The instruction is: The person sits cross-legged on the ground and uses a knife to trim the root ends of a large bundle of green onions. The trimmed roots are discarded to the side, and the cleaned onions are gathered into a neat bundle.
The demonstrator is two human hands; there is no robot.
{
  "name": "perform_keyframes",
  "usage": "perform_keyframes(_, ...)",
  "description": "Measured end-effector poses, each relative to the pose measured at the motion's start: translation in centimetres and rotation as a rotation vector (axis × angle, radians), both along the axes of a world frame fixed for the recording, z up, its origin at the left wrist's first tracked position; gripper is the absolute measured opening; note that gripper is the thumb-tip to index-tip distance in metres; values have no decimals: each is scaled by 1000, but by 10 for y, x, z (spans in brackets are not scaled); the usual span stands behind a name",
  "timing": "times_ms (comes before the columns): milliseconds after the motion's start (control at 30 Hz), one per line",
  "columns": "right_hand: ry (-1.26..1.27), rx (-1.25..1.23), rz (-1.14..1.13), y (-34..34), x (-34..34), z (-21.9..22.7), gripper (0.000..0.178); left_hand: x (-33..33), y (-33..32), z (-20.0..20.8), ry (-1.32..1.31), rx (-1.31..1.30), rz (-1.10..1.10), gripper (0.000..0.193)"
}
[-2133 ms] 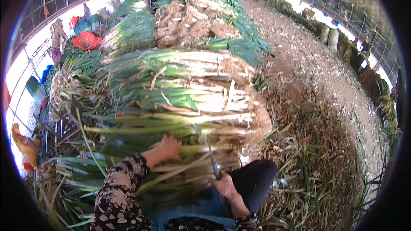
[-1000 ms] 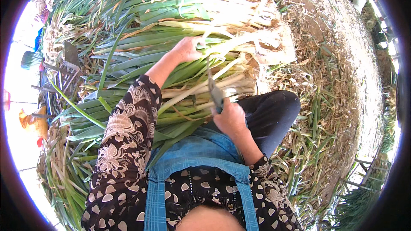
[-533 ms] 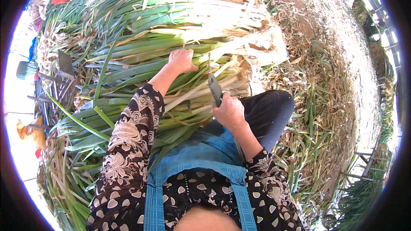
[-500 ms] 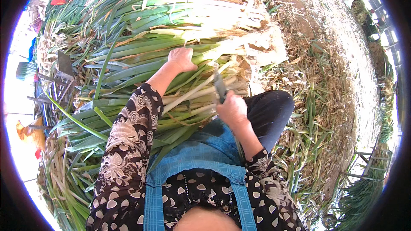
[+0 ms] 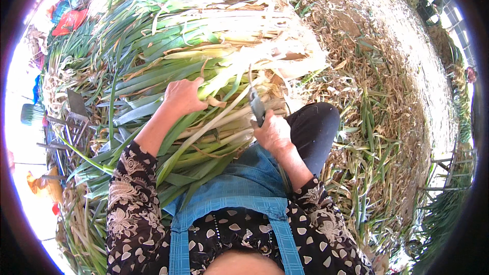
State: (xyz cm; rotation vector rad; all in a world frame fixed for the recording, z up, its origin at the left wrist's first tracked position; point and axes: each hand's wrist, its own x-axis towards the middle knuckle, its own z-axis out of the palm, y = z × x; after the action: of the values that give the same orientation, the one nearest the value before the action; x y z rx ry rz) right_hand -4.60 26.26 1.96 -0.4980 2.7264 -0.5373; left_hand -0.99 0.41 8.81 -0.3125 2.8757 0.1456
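A thick layer of long leeks (image 5: 147, 89) lies before me, green leaves to the left and pale stalks and roots to the right. My left hand (image 5: 184, 95) is closed round a green-and-white leek (image 5: 218, 82) that lies over the others. Just right of it, my right hand (image 5: 273, 133) grips a knife (image 5: 257, 106), its grey blade pointing away from me over the pale stalks. The blade's tip is hard to make out against the bright stalks. More leeks lie close against my blue apron (image 5: 229, 183).
Dry husks and leaf scraps (image 5: 377, 122) cover the ground on the right. A metal frame (image 5: 76, 114) stands at the left, below a red bag (image 5: 70, 22). My bent knee (image 5: 318, 122) is beside the right hand. Green bundles (image 5: 445, 219) lie at the lower right.
My left hand has moved left and nearer to me, with the leek in its grip. My right hand with the knife has shifted slightly; the blade is tilted more upright. The view has shifted a little.
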Motion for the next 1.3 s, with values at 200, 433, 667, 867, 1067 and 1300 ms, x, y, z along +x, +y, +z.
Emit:
perform_keyframes(200, -96, 32, 124, -2, 7, 6, 40, 34, -10, -10, 20, 126, 40, 60)
perform_keyframes(433, -129, -12, 77, 6, -4, 1, 40, 68, -18, -23, 5, 214, 58, 67)
perform_keyframes(667, -99, 45, 6, 14, -5, -6, 37, 94, -13, -30, 14, 162, 33, 67)
perform_keyframes(867, -137, 70, -25, 19, 3, -2, 42, 103, 2, -32, 66, -51, -34, 65)
perform_keyframes(1067, -105, 22, -133, 20, -8, 2, 40, 111, 13, -33, 76, -160, -65, 67)
perform_keyframes(1300, -83, 29, -185, 19, -21, -13, 40, 121, 13, -36, 75, -200, -47, 65)
